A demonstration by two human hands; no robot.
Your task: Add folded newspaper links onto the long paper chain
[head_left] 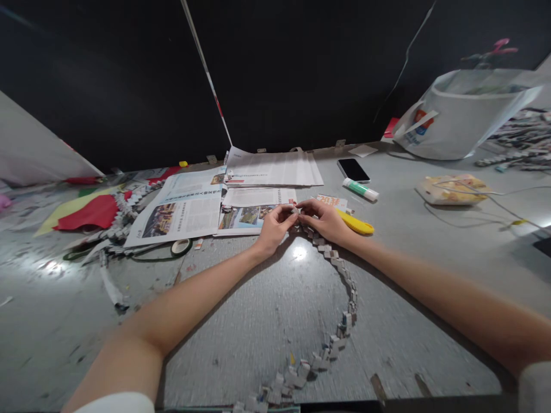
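A long zigzag chain of folded newspaper strips (338, 261) curves across the grey table, from between my hands down to the front edge. My left hand (275, 227) pinches the far end of this chain. Close against it, my right hand (323, 220) has its thumb and fingers closed on the same end. The fingertips nearly meet, so the folds between them are mostly hidden. A yellow-handled cutter (359, 223) lies partly behind my right hand. Just beyond the fingers are printed newspaper sheets (253, 213).
Stacked newspapers (271, 166) lie at the back. A black phone (353, 170) and a glue stick (360, 190) are right of them. At left sit a tape roll (181, 247) and red paper (88, 212). A tissue pack (451, 190) and white bag (460, 115) stand right.
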